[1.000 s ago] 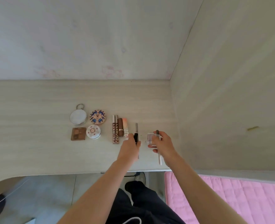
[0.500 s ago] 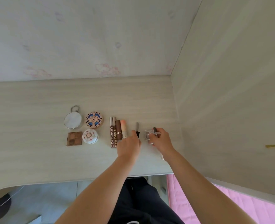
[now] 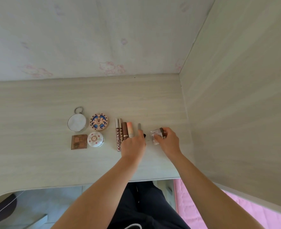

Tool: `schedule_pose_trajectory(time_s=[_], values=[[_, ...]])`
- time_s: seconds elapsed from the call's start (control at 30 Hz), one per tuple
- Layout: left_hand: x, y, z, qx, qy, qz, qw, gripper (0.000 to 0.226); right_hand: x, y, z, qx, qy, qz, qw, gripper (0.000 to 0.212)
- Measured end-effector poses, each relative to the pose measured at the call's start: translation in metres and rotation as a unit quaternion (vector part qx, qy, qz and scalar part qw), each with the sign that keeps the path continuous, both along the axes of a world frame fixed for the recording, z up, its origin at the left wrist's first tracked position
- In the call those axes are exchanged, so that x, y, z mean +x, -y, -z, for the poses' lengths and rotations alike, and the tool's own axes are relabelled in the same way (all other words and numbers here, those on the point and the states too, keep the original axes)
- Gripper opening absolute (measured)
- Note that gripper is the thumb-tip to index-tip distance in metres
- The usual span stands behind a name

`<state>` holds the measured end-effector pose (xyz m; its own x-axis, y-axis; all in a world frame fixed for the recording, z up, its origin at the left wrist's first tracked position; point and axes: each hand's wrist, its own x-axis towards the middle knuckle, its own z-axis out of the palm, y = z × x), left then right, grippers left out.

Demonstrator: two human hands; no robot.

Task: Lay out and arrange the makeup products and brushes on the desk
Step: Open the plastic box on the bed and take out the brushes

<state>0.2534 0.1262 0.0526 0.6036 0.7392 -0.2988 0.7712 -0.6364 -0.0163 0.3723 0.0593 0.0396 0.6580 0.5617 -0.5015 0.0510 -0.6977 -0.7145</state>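
Left hand (image 3: 133,145) grips a thin pen (image 3: 139,127) on the surface (image 3: 37,162); right hand (image 3: 168,141) pinches a clear box (image 3: 155,137) just beside.

Left hand (image 3: 133,146), right hand (image 3: 169,142) — both curled

Desk (image 3: 37,113) pale wood-grain. Palette (image 3: 79,141) brown. Round compact (image 3: 99,121) blue-and-tan starburst; domed compact (image 3: 95,139) white, floral. Lettered tubes (image 3: 118,134) brown-and-white; short tube (image 3: 129,129) peach. Quilt (image 3: 252,217) pink.

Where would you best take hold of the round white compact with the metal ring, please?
Probably by the metal ring at the far edge of the round white compact, coming from above: the ring juts clear of everything, while the patterned compact crowds its right rim and the brown palette lies just nearer.
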Motion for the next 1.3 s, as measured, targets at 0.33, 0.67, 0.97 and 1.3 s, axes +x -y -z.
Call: schedule_pose_trajectory(time_s=[0.33,0.67,0.97,1.3], values=[[-0.004,-0.001,0.002,0.040,-0.007,0.090,0.995,0.040,-0.006,0.027,-0.003,-0.010,0.007,0.031,0.999,0.036],[-0.008,-0.003,-0.007,-0.023,-0.032,0.137,0.990,0.022,-0.005,0.032,-0.003,-0.045,0.039,0.013,0.998,0.022],[-0.012,-0.015,0.009,0.041,0.077,0.156,0.984,0.027,-0.004,0.016,-0.015,-0.020,0.024,0.027,0.999,0.012],[-0.024,-0.031,0.021,0.013,0.133,0.170,0.976,0.040,-0.013,-0.015,-0.013,-0.019,-0.020,0.008,1.000,0.019]])
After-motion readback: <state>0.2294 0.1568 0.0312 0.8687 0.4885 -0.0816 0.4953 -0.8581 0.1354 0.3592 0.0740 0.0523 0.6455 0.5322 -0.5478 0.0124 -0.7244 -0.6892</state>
